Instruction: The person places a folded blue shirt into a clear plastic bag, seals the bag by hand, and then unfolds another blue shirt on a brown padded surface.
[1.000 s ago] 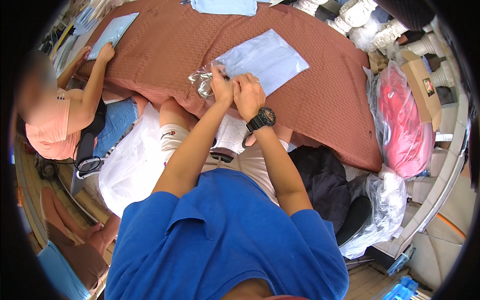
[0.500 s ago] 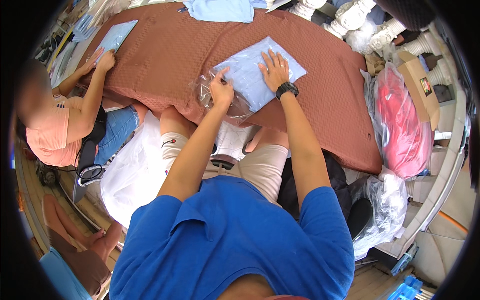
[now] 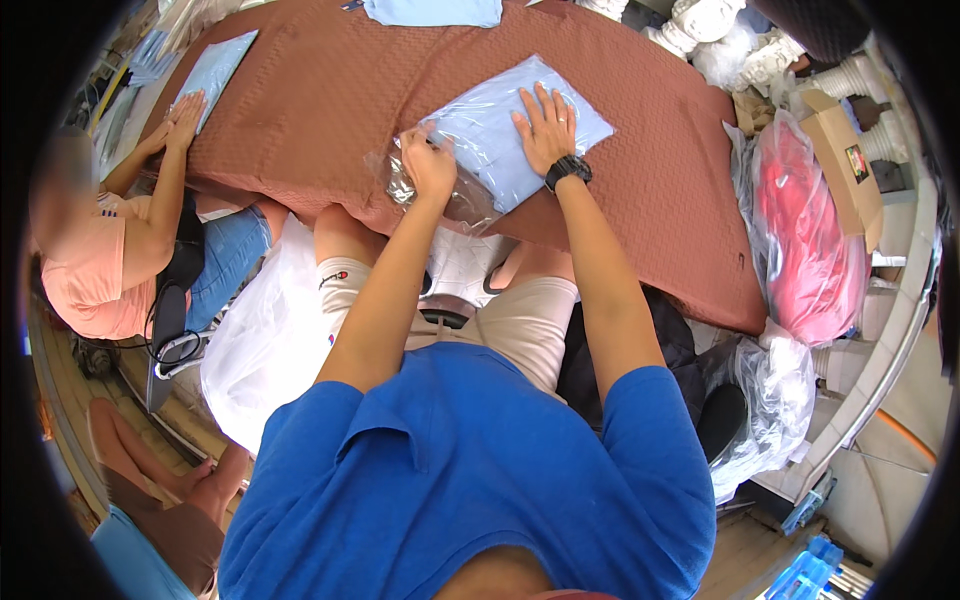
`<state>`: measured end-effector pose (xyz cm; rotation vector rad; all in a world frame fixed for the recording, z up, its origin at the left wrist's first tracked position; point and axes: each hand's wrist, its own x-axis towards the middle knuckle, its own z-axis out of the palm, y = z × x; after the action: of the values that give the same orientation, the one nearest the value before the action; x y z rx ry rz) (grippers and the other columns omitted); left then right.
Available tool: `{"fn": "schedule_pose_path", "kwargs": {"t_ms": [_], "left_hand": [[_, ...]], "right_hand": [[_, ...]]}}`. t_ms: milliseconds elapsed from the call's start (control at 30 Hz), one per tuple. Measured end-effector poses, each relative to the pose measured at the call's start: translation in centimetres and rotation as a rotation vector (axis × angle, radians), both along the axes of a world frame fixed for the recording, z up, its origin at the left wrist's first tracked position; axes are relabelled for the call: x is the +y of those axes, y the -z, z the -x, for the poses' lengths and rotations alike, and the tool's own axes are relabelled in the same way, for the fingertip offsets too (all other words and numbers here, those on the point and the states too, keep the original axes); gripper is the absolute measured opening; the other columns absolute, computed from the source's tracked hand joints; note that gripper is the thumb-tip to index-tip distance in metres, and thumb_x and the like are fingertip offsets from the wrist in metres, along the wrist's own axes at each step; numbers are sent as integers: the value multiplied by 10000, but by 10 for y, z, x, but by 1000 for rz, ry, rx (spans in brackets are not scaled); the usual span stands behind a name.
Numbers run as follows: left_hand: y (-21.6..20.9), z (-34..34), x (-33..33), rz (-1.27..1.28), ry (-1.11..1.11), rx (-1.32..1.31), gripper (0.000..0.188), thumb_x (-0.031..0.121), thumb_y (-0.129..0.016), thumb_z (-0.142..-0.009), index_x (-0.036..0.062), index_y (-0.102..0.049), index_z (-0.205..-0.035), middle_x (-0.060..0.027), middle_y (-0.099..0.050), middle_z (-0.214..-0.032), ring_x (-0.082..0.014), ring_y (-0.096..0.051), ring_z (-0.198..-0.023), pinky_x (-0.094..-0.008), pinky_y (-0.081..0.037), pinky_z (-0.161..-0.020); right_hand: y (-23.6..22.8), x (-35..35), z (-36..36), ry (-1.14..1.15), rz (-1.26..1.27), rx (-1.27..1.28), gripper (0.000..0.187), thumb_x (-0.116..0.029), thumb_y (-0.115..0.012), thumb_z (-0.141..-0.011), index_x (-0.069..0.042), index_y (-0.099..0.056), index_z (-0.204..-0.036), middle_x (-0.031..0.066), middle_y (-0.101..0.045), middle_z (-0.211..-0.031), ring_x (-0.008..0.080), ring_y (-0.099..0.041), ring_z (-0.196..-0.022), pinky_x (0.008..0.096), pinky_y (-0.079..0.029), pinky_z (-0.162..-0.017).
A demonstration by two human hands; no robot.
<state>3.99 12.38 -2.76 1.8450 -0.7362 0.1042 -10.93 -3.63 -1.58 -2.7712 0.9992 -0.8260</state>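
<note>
Leaning over from the near edge, blue-sleeved arms reaching out across the brown quilted desk (image 3: 640, 210). Left hand (image 3: 430, 165) closed on the crumpled mouth of a clear plastic bag (image 3: 455, 200), fingers pinching the film at the garment's near-left end. Right hand (image 3: 545, 130), black watch at the wrist, pressed flat with fingers spread and grasping nothing, palm down on the folded light-blue garment (image 3: 490, 135). Garment lying flat just beyond the desk's near edge, long axis running from near-left to far-right, near-left end pointing into the bag's opening. Probably the bagging step, with the bag mouth held open against the fold; next move calls for holding the cloth steady while drawing the film along that long axis. Further left, a co-worker's hands (image 3: 180, 110) flat on another folded blue piece (image 3: 215, 65). At the far edge, a third blue garment (image 3: 430, 10); off to the right, a pink bundle in plastic (image 3: 800, 230).
</note>
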Motion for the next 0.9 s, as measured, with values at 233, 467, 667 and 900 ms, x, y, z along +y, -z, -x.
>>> {"fn": "schedule_pose_path", "kwargs": {"t_ms": [233, 467, 667, 900], "left_hand": [[-42, 43, 46, -93, 321, 637, 355, 153, -783, -886, -89, -575, -1041, -165, -708, -845, -242, -711, -657, -326, -557, -598], [-34, 49, 37, -94, 466, 945, 358, 216, -793, -896, -104, -656, -983, -95, -684, -765, -140, -660, -557, -253, -528, -503], [-35, 54, 27, -210, 395, 725, 336, 201, -792, -894, -92, -650, -979, -78, -666, -788, -135, -655, -613, -247, -540, -542], [-35, 54, 26, -335, 464, 866, 326, 165, -769, -903, -102, -631, -1031, -137, -690, -878, -191, -730, -750, -286, -575, -575]], "right_hand": [[7, 0, 3, 30, -21, -6, 566, -524, -387, -1048, -234, -432, -1532, 82, -321, -1632, 354, -207, -1521, 547, -113, -1246], [2, -2, 0, 3, -61, -3, 575, -531, -378, -1050, -244, -405, -1547, 79, -309, -1638, 346, -190, -1528, 542, -102, -1249], [2, -2, -1, 17, -41, 19, 577, -541, -354, -1055, -249, -398, -1550, 75, -290, -1647, 340, -182, -1532, 531, -92, -1254], [2, 2, 1, 25, -51, 4, 580, -543, -342, -1055, -243, -402, -1548, 74, -297, -1643, 340, -176, -1533, 536, -90, -1252]]}}
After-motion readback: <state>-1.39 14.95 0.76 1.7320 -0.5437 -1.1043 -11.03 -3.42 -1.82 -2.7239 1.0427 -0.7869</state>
